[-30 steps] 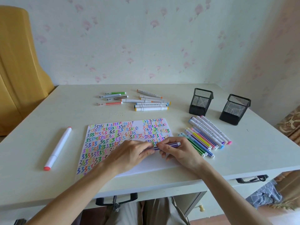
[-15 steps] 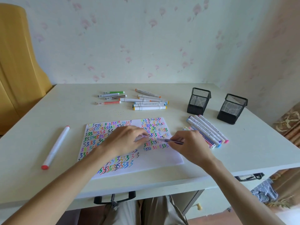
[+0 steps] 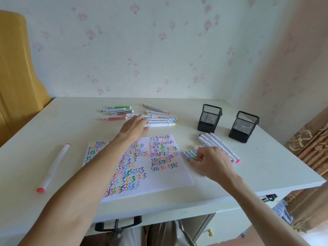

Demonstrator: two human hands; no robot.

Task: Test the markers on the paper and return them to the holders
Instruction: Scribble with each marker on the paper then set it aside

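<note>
Two black mesh holders (image 3: 210, 118) (image 3: 243, 126) upright at the worktop's (image 3: 266, 166) far right, apparently empty. Left hand (image 3: 134, 128) spread flat over white markers (image 3: 160, 119) beyond the paper (image 3: 159, 176). Right hand (image 3: 211, 163) curled over thin markers (image 3: 190, 154) beside the paper; grip unclear, partly hidden.

Soft daylight fills the room, and the table (image 3: 266, 174) looks bright and pale. Shadows on it are faint. The right hand (image 3: 211, 162) is a little blurry. The table's edges bend near the picture's sides. No glare shows.
</note>
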